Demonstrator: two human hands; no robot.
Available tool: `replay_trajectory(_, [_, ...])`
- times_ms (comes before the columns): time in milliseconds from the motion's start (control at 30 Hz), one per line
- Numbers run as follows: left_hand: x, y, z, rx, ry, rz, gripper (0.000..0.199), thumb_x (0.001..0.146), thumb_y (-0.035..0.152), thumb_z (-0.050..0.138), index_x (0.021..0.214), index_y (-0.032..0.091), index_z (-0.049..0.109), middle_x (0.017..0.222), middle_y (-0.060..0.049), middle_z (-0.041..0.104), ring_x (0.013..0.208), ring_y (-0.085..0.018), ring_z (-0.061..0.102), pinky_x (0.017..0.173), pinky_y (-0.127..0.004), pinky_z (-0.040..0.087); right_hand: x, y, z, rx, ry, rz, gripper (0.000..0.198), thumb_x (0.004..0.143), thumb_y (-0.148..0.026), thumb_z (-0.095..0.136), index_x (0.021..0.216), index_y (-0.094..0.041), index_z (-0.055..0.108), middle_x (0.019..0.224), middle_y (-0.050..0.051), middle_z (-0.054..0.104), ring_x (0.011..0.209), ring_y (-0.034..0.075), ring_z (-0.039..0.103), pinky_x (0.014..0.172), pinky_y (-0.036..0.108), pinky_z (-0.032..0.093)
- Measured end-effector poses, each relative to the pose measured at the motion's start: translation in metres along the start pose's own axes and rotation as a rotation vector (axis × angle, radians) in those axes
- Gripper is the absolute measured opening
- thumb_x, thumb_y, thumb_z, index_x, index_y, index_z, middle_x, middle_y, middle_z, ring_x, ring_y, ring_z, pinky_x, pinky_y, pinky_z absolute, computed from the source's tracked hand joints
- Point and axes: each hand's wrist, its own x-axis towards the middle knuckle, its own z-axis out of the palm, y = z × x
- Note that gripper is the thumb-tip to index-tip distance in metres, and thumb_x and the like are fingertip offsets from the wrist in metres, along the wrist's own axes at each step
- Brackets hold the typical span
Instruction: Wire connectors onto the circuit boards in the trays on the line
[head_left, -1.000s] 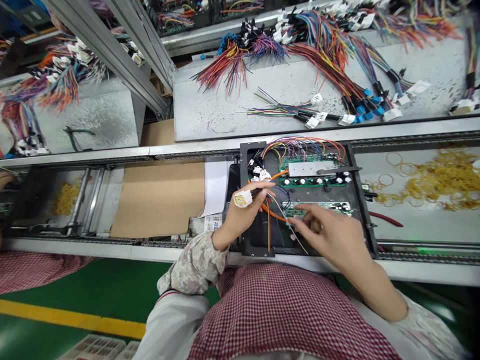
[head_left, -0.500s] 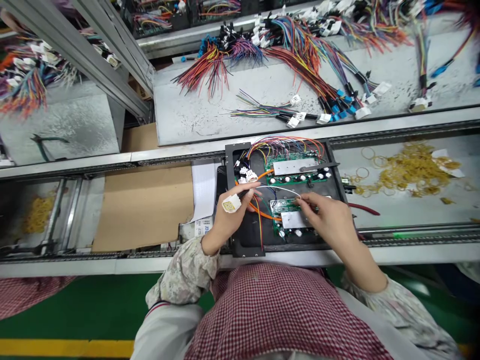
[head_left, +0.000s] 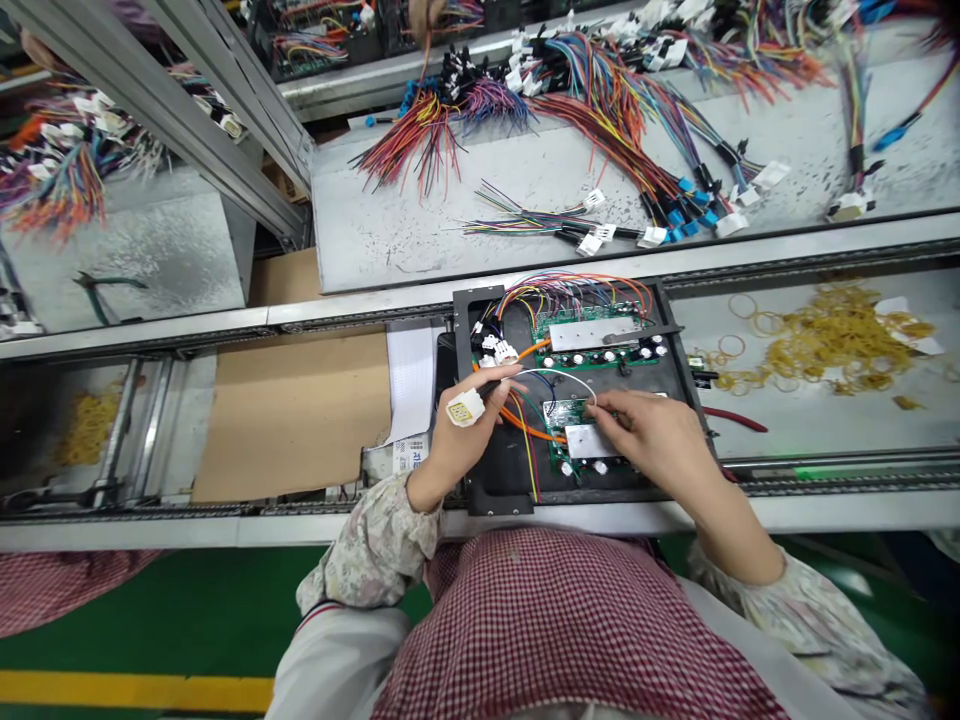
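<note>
My left hand (head_left: 469,430) is closed around a wire harness whose white connector (head_left: 465,407) sticks out toward me. From it a white wire (head_left: 562,376) arcs across to my right hand (head_left: 645,430), which pinches its end above the lower circuit board (head_left: 555,412). Both hands are over a black tray (head_left: 499,478). An upper circuit board (head_left: 592,333) with a silver heat sink lies behind them, with many coloured wires along its far edge. More white connectors (head_left: 499,350) rest at the tray's left side. The exact spot the wire end touches is hidden by my fingers.
Tweezers (head_left: 645,333) lie over the upper board. Rubber bands (head_left: 832,335) are heaped on the right, near a red handle (head_left: 739,418). Cardboard (head_left: 296,420) lies to the left. Wire harnesses (head_left: 600,100) cover the far shelf; a person's hand (head_left: 426,18) reaches in at the top.
My right hand has shifted slightly left and down with the wire end, and the white wire bows more. Another person's hand has appeared at the top.
</note>
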Motion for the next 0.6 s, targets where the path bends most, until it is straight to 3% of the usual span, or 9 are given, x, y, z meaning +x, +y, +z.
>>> replay_trajectory(100, [0.000, 0.000, 0.000, -0.003, -0.002, 0.001, 0.025, 0.095, 0.034, 0.059, 0.111, 0.019, 0.070, 0.096, -0.007, 0.077, 0.076, -0.014, 0.070, 0.051, -0.021, 0.053, 0.000, -0.001, -0.001, -0.036, 0.048, 0.080, 0.030, 0.094, -0.040, 0.049, 0.095, -0.023, 0.074, 0.075, 0.004, 0.074, 0.061, 0.021, 0.065, 0.054, 0.029, 0.033])
replay_trajectory(200, [0.000, -0.001, 0.001, 0.020, 0.003, -0.003, 0.023, 0.096, 0.032, 0.059, 0.111, 0.020, 0.070, 0.096, -0.006, 0.076, 0.067, -0.012, 0.067, 0.051, -0.022, 0.051, -0.005, -0.015, -0.006, -0.038, 0.160, 0.141, 0.034, 0.094, -0.044, 0.051, 0.111, -0.021, 0.070, 0.074, 0.003, 0.073, 0.057, 0.019, 0.063, 0.052, 0.028, 0.033])
replay_trajectory(267, [-0.001, -0.001, 0.001, 0.029, 0.007, -0.006, 0.023, 0.096, 0.032, 0.058, 0.112, 0.021, 0.070, 0.098, -0.006, 0.076, 0.061, -0.010, 0.064, 0.052, -0.023, 0.052, -0.010, -0.029, -0.010, 0.032, 0.174, 0.076, 0.037, 0.094, -0.048, 0.052, 0.113, -0.021, 0.068, 0.073, 0.002, 0.072, 0.057, 0.017, 0.063, 0.054, 0.027, 0.036])
replay_trajectory(400, [-0.001, -0.003, 0.001, 0.012, 0.016, 0.006, 0.024, 0.096, 0.035, 0.057, 0.112, 0.021, 0.069, 0.100, -0.007, 0.075, 0.071, -0.013, 0.068, 0.055, -0.023, 0.054, -0.014, -0.046, -0.011, 0.103, 0.019, -0.127, 0.035, 0.098, -0.043, 0.044, 0.084, -0.022, 0.068, 0.073, 0.001, 0.071, 0.062, 0.016, 0.064, 0.056, 0.027, 0.037])
replay_trajectory(500, [-0.001, -0.005, 0.002, -0.025, 0.016, 0.021, 0.025, 0.095, 0.037, 0.058, 0.110, 0.020, 0.070, 0.109, -0.009, 0.072, 0.077, -0.014, 0.070, 0.050, -0.021, 0.054, -0.009, -0.040, -0.006, 0.134, 0.076, -0.080, 0.032, 0.099, -0.038, 0.043, 0.090, -0.021, 0.068, 0.077, 0.002, 0.072, 0.063, 0.016, 0.065, 0.057, 0.027, 0.039])
replay_trajectory(600, [-0.001, -0.006, 0.003, -0.052, 0.004, 0.013, 0.026, 0.094, 0.038, 0.059, 0.110, 0.020, 0.070, 0.098, -0.008, 0.073, 0.075, -0.014, 0.069, 0.050, -0.020, 0.054, -0.003, -0.030, 0.001, 0.092, 0.082, -0.071, 0.030, 0.098, -0.039, 0.045, 0.095, -0.021, 0.069, 0.081, 0.004, 0.072, 0.066, 0.017, 0.065, 0.058, 0.028, 0.038])
